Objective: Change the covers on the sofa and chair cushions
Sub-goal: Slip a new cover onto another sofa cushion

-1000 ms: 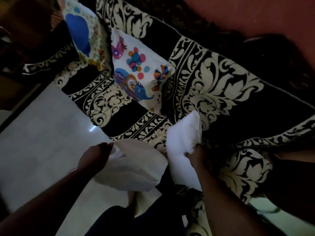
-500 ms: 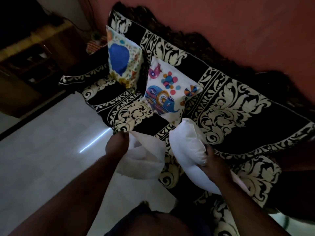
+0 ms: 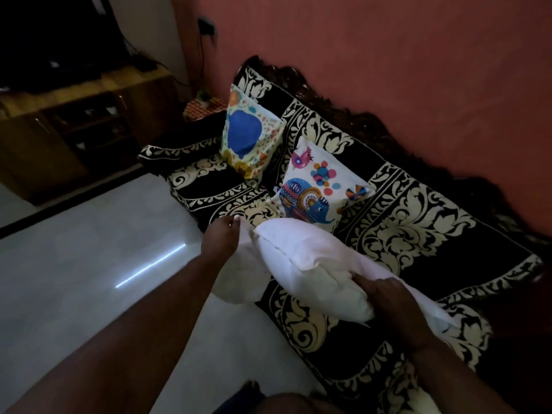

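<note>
A plain white cushion insert [image 3: 310, 264] lies tilted over the front edge of the sofa [image 3: 418, 234], which wears a black and cream floral throw. My right hand [image 3: 385, 297] grips the insert's lower end. My left hand [image 3: 219, 240] pinches the top edge of a loose white cover [image 3: 242, 279] that hangs just left of the insert, partly hidden behind it. Two covered cushions lean on the sofa back: one with a blue shape [image 3: 249, 135], one with an elephant print [image 3: 316, 186].
A pale glossy floor [image 3: 89, 264] spreads to the left with a bright light streak. A wooden cabinet [image 3: 59, 138] stands at the far left under a dark screen. A reddish wall [image 3: 388, 70] rises behind the sofa. My knee [image 3: 286, 404] shows at the bottom edge.
The view has tilted up to show the wall and cabinet. My right hand has swung the insert up and left, over the cover, and my left hand has lifted the cover's edge higher.
</note>
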`<action>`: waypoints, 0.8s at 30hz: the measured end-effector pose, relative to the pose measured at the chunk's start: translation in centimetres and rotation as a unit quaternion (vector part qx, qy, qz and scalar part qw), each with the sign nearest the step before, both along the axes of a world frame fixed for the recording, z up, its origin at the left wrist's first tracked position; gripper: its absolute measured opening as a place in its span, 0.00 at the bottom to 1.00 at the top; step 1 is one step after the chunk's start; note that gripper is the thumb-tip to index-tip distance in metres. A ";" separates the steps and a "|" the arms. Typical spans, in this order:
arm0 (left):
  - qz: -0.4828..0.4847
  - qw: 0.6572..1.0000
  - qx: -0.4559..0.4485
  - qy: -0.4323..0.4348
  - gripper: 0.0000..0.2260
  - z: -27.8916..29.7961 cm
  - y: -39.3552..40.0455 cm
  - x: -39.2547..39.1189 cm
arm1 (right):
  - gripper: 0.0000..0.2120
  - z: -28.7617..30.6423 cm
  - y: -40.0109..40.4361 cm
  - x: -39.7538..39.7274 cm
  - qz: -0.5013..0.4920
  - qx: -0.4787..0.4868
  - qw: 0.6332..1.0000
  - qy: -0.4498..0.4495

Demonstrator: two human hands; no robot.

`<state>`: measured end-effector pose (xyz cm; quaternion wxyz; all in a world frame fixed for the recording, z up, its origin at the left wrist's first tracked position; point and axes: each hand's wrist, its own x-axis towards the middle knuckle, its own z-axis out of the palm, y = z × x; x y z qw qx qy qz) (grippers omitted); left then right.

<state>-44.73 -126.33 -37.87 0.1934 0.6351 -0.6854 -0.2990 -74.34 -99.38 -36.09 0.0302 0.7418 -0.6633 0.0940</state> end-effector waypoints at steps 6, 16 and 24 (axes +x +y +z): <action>0.032 0.999 -0.015 0.013 0.15 1.6 0.7 1.1 | 0.23 1.0 1.7 -1.0 0.028 0.007 0.999 -0.038; -0.057 0.996 -0.007 0.070 0.13 6.4 5.2 -4.0 | 0.40 4.4 0.9 -0.6 0.056 -0.085 0.995 -0.013; -0.126 0.983 0.024 0.131 0.10 10.1 10.7 -7.3 | 0.53 3.9 -0.7 0.8 0.043 0.081 0.996 0.021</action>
